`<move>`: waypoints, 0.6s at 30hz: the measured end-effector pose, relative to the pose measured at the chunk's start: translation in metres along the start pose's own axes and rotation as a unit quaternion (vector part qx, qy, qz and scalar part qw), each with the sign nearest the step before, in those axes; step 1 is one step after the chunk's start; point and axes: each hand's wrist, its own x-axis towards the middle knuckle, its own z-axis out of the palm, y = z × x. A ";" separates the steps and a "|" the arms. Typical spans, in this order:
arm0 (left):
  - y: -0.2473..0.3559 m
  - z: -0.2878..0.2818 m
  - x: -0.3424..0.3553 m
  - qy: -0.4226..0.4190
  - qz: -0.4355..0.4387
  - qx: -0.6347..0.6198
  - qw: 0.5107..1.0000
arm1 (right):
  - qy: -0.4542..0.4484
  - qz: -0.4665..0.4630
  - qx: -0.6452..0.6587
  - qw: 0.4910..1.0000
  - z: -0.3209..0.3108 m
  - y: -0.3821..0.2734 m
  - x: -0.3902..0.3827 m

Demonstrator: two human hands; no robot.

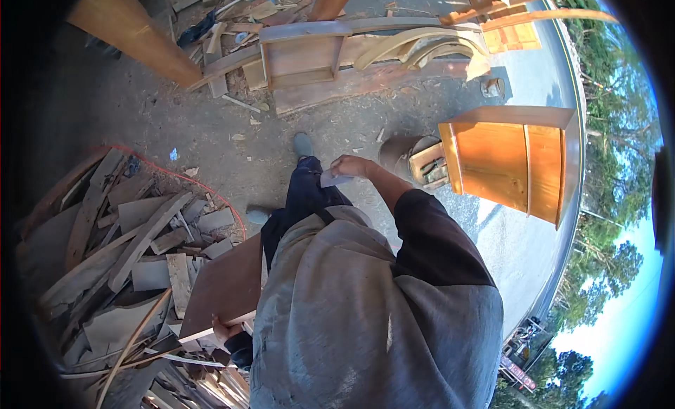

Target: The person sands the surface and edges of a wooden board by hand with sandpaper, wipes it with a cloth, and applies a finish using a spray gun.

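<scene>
We have a brown panel point(228, 286) down on our left, right at our side, and our left hand point(226, 331) is curled onto its near edge. Some of those fingers are out of sight, but we'd guess the grip there and our body beside it keep the board steady. Our right hand point(351, 167) is out in front, pinching a pale flat piece point(333, 178) between thumb and fingers, probably because something that thin is easiest to handle by one edge.

Scrap wood point(151, 233) is heaped on the left, likely to leave walking room, and a glossy orange cabinet point(506, 166) stands off to the right, well apart from the panel.

Looks-wise, the panel is flat, straight-edged and dark reddish brown on its face, with a paler near edge. The piece is whitish and smooth-looking; we can't tell what it's made of.
</scene>
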 end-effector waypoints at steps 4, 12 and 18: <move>0.072 0.064 0.006 -0.084 0.011 0.080 0.993 | 0.075 -0.052 0.090 0.992 0.065 0.042 -0.011; 0.148 0.184 -0.013 -0.224 0.173 0.160 0.946 | 0.253 -0.037 0.442 0.860 0.118 0.100 -0.067; 0.130 0.241 -0.055 -0.211 0.145 0.214 0.943 | 0.505 0.009 0.491 0.710 0.141 0.174 -0.101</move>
